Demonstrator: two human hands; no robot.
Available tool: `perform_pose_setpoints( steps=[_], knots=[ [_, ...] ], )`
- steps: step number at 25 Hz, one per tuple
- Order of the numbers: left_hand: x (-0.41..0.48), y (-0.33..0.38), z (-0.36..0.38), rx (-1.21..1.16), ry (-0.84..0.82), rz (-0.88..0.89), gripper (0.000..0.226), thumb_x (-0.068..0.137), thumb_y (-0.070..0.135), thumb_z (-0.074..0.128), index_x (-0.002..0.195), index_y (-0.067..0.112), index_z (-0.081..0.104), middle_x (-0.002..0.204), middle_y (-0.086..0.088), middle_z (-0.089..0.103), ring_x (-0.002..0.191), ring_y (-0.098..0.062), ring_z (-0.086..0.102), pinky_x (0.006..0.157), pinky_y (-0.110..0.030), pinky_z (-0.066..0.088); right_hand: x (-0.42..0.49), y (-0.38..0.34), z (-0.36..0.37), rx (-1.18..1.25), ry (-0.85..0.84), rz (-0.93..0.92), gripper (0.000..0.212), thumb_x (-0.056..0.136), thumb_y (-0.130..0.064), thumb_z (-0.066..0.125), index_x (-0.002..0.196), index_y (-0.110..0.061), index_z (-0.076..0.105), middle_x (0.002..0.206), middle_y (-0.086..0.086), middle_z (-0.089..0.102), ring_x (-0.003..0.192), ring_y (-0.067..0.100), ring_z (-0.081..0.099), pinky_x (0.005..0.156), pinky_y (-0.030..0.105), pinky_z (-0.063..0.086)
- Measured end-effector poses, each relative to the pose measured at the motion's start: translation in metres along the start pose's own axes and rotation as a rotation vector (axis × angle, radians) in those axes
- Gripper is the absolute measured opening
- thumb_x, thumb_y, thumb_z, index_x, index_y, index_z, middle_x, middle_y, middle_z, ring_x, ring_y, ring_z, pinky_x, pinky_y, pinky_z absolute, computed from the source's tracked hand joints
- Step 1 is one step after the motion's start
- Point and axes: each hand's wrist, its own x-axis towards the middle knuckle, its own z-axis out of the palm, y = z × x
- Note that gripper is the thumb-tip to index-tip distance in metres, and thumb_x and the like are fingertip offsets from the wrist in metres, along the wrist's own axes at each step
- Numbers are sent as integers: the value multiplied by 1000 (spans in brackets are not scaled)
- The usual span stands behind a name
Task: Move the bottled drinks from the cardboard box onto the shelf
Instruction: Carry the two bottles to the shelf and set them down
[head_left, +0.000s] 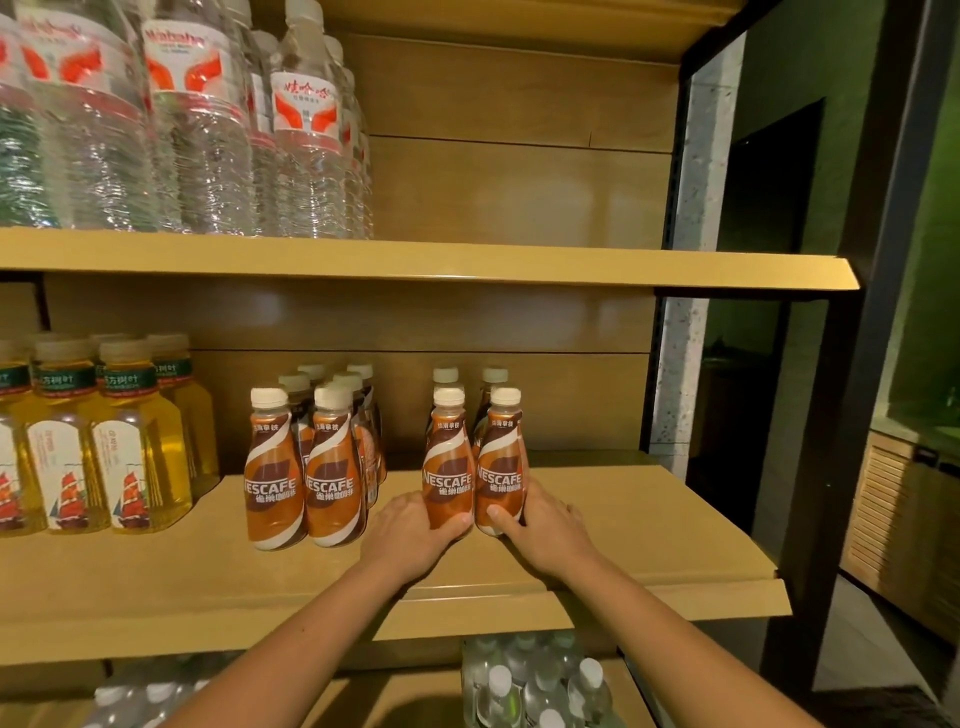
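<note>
Left hand (415, 530) wraps brown-orange, white-capped Nescafé bottle (448, 467); right hand (545, 527) wraps second bottle (501, 467); both upright on shelf (649, 519).

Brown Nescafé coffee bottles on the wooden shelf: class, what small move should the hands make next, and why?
Probably release and withdraw: the left hand grips one brown white-capped Nescafé bottle, the right hand another, and both stand upright on the tan wooden shelf, in front of two more bottles.

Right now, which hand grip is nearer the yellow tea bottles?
Left. The left hand grip holds a coffee bottle nearer the yellow tea bottles; the right hand grip holds one farther right.
</note>
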Motion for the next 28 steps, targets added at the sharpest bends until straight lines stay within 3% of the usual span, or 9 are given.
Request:
perform_pose_setpoints(
  steps=[4, 10, 15, 20, 25, 28],
  knots=[
    [21, -11, 5, -36, -32, -50, 86, 63, 84, 34, 122, 25, 51, 119, 2, 60, 107, -17, 56, 95, -40, 47, 20, 6, 13, -177, -5, 62, 74, 84, -71, 32, 137, -19, 38, 140, 6, 48, 130, 24, 43, 111, 49, 26],
    [43, -16, 6, -115, -77, -51, 66, 75, 69, 50, 127, 29, 47, 125, 4, 57, 113, -16, 53, 100, -41, 44, 40, 9, 23, -165, -28, 95, 88, 82, -73, 31, 147, -15, 22, 152, 8, 31, 141, 26, 29, 116, 49, 21],
    [51, -15, 13, -79, -37, -76, 62, 78, 67, 48, 124, 27, 49, 121, 3, 58, 110, -17, 54, 97, -41, 46, 51, 12, 23, -118, -70, 118, 89, 79, -74, 31, 148, -17, 20, 154, 6, 27, 141, 25, 26, 116, 50, 17],
    [50, -11, 11, -84, -52, -110, 62, 78, 68, 50, 125, 28, 48, 124, 2, 57, 111, -17, 54, 98, -42, 46, 55, 10, 20, -104, -115, 153, 99, 72, -79, 39, 148, -19, 19, 155, 6, 25, 143, 25, 25, 116, 52, 14],
    [20, 6, -9, -33, -36, -187, 92, 80, 65, 52, 147, 8, 24, 156, -14, 21, 140, -29, 28, 112, -42, 30, 18, -1, -14, -142, -110, 188, 110, 74, -74, 51, 151, -11, 5, 159, 10, 13, 146, 28, 16, 118, 47, 13],
    [-23, 30, -23, 77, 49, -50, 77, 84, 59, 51, 141, 10, 34, 148, -13, 36, 134, -26, 37, 109, -38, 34, -24, -8, -49, -250, -94, 145, 97, 81, -65, 53, 149, -10, 13, 157, 10, 21, 144, 28, 22, 116, 45, 18]
  ],
)
